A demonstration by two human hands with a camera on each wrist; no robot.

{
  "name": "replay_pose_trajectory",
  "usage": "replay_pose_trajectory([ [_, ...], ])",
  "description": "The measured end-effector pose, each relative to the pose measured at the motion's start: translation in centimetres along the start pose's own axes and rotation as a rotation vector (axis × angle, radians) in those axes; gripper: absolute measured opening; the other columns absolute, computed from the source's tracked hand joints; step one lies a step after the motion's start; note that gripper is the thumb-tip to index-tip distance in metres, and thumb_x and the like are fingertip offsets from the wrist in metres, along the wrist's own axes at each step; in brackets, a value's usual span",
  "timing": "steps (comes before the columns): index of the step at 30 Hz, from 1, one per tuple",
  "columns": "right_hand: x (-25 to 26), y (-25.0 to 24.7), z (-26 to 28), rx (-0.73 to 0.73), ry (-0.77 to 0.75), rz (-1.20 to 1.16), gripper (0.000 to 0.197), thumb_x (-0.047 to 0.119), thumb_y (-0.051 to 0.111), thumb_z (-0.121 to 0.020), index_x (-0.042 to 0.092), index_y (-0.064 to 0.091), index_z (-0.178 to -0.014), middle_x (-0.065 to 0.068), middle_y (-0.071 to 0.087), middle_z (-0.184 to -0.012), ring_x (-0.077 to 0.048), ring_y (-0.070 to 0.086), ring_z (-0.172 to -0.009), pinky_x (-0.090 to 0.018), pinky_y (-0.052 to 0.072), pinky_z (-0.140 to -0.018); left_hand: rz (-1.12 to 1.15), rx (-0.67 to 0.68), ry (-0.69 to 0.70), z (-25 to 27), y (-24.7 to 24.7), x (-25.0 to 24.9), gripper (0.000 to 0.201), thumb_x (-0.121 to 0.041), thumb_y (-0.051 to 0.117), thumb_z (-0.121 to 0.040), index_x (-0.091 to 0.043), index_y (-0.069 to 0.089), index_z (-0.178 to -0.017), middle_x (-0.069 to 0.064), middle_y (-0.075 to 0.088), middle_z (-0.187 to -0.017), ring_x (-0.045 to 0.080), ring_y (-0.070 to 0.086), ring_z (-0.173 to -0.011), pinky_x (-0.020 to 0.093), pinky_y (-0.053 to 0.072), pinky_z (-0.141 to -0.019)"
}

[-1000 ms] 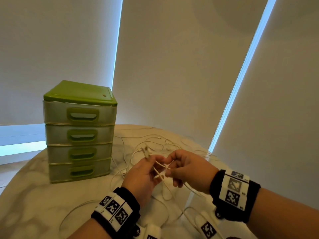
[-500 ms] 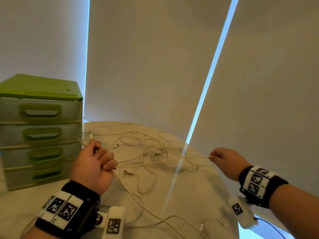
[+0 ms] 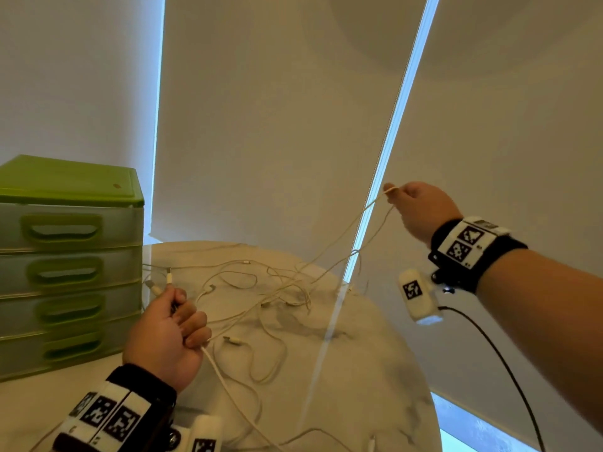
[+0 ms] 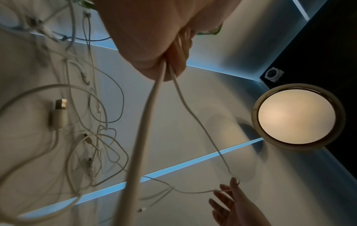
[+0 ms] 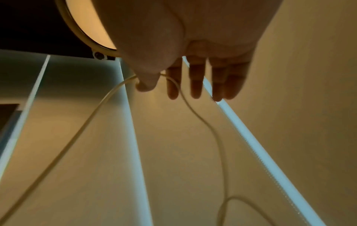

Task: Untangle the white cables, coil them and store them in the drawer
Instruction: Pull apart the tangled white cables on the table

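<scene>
Two hands work one strand — the left hand clenches cable ends, the right hand pinches and lifts its loop clear of the white cables between them.

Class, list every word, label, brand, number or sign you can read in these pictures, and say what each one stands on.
No readable words, brands or numbers in any view.
Left wristband: black-and-white square marker patterns only, no letters.
Right wristband: the same patterns; tiny marks beside them, too small to read.
White camera block below the right wrist: one marker pattern, no text.
Green drawer unit: no label visible.
</scene>
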State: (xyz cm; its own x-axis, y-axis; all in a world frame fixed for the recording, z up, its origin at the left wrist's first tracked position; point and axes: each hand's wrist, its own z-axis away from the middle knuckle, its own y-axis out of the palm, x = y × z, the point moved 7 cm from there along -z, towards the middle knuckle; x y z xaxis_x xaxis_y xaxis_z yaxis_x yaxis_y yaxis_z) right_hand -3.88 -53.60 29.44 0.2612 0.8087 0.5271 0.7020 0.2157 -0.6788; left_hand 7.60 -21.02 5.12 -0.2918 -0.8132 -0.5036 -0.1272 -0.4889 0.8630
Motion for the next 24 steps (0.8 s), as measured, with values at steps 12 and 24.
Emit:
replay_pose_trajectory([
  [12,3.6,1.3,-0.5,0.161,-0.145,-0.416,0.035,0.049,0.037,-0.101,0.031,0.068,-0.098,0.011,0.071,-0.109,-0.016,0.067,-0.104,-0.039,0.051,-0.083,-0.039,-0.049,-0.018,0.1,-0.5,0.3,0.035,-0.035,0.042,-0.101,-0.022,0.044,-0.068,-0.009,0.026,-0.046,0.006,0.021,-0.033,0.018,0.013,-0.035],
  [24,10.4,0.2,0.5,0.305,-0.297,-0.623,0.056,0.051,0.018,-0.103,0.029,0.070,-0.107,0.008,0.073,-0.118,-0.015,0.068,-0.110,-0.032,0.044,-0.077,-0.039,-0.053,-0.032,0.3,-0.5,0.5,0.032,-0.029,0.042,-0.099,-0.021,0.043,-0.068,-0.009,0.027,-0.046,0.006,0.022,-0.033,0.019,0.014,-0.034],
])
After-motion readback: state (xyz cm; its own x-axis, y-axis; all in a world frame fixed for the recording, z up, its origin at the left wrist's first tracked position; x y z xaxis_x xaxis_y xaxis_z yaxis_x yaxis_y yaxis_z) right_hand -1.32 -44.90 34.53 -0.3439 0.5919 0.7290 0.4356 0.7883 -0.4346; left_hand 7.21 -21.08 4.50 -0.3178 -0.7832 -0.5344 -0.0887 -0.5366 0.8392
